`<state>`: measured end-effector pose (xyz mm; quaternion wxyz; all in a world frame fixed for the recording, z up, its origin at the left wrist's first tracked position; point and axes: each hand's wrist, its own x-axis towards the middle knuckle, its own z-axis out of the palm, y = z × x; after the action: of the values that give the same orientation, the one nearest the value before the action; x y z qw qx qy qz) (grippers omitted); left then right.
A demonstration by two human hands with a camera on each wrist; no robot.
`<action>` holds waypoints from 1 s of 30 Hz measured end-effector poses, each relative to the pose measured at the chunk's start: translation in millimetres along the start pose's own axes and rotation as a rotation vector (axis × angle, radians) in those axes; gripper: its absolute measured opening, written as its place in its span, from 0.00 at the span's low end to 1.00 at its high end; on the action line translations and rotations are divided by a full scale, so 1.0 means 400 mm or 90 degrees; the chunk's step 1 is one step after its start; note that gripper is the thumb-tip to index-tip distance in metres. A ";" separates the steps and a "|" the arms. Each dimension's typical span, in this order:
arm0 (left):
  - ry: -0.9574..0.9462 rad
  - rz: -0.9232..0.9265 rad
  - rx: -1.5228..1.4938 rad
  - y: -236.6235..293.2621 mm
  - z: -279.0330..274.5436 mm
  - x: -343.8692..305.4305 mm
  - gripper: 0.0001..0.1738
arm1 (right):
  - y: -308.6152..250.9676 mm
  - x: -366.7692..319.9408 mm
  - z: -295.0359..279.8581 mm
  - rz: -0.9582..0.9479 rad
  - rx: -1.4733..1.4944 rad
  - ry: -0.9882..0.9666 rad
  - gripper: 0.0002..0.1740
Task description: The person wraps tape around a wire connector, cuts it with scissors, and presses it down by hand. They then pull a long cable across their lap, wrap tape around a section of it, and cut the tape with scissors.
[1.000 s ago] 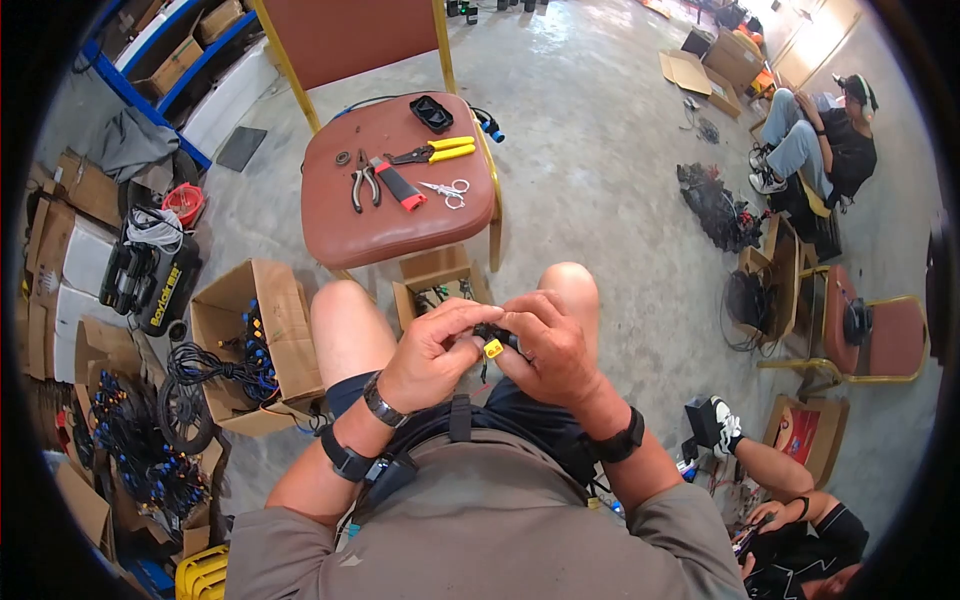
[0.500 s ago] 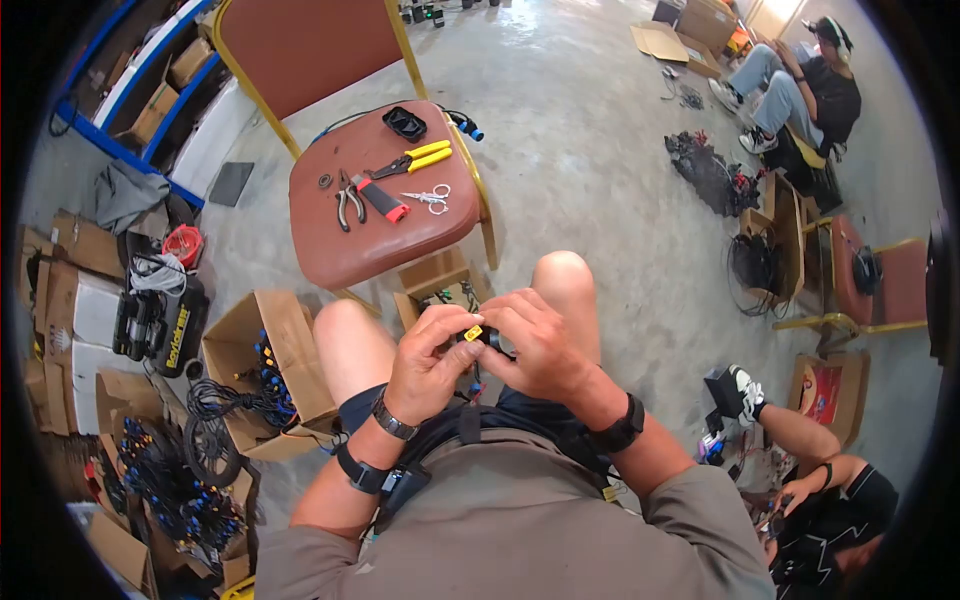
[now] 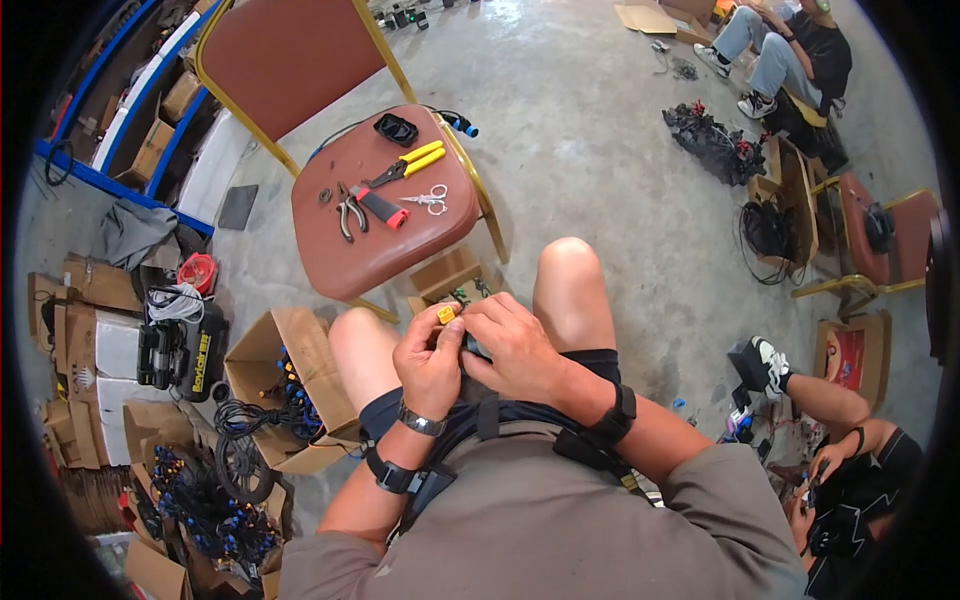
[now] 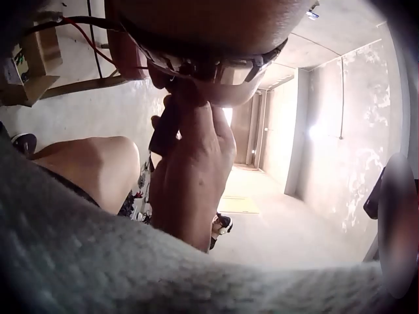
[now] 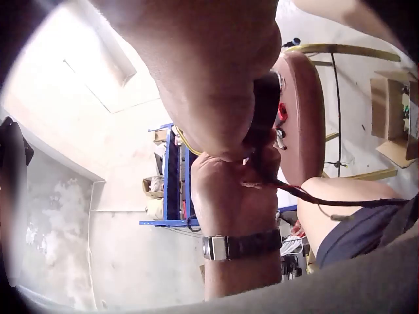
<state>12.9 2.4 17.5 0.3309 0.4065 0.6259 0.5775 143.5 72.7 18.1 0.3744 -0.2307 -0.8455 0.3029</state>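
The left hand pinches a small yellow connector between thumb and fingers, above the lap. Against it, the right hand curls round a dark piece, mostly hidden by the fingers. In the right wrist view a black part shows under the right hand, and a dark cable with a thin red wire runs from the hands toward the lap. The left wrist view shows the right hand holding a black block-like part.
Ahead stands a chair bearing pliers, a yellow-handled tool, scissors and a black tray-like part. An open box of cables is at the left, a small box beyond the hands. Two people sit at the right.
The head view has shifted and turned. Both hands stay together; the yellow connector has moved left and up, now at the left fingertips, and the right hand covers more of the dark piece.
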 end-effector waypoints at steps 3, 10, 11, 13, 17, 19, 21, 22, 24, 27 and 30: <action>0.079 -0.017 -0.076 0.010 0.015 0.002 0.11 | 0.003 0.015 0.026 0.002 0.025 0.022 0.15; 0.067 -0.019 -0.022 -0.028 0.011 0.019 0.17 | 0.037 0.034 0.070 0.025 0.016 0.034 0.09; 0.053 -0.008 0.000 -0.037 0.012 0.019 0.19 | 0.046 0.034 0.074 0.025 0.017 0.032 0.09; 0.007 -0.042 0.003 -0.022 0.013 0.023 0.21 | 0.064 0.041 0.074 0.052 0.027 0.021 0.07; -0.063 0.048 0.073 0.032 0.008 0.028 0.25 | 0.074 0.057 0.038 0.030 0.074 0.042 0.08; -0.072 0.023 -0.021 0.049 -0.001 0.022 0.28 | 0.061 0.067 -0.003 0.053 0.142 0.021 0.09; -0.114 -0.011 -0.098 0.048 -0.019 0.026 0.34 | 0.068 0.060 -0.033 0.095 0.240 -0.032 0.11; -0.109 -0.010 -0.105 0.044 -0.028 0.031 0.34 | 0.070 0.056 -0.040 0.094 0.236 -0.039 0.11; -0.181 -0.042 -0.142 0.033 -0.036 0.035 0.34 | 0.070 0.050 -0.050 0.214 0.356 -0.074 0.10; -0.199 -0.093 -0.128 0.026 -0.042 0.030 0.34 | 0.073 0.037 -0.044 0.213 0.408 -0.059 0.09; -0.207 -0.117 -0.112 0.011 -0.035 0.027 0.32 | 0.100 0.020 -0.032 0.176 0.448 -0.055 0.08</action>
<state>-4.0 5.8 24.0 0.5131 0.4049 0.5460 0.5241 154.9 110.6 1.4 0.3500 -0.1873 -0.6657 0.6318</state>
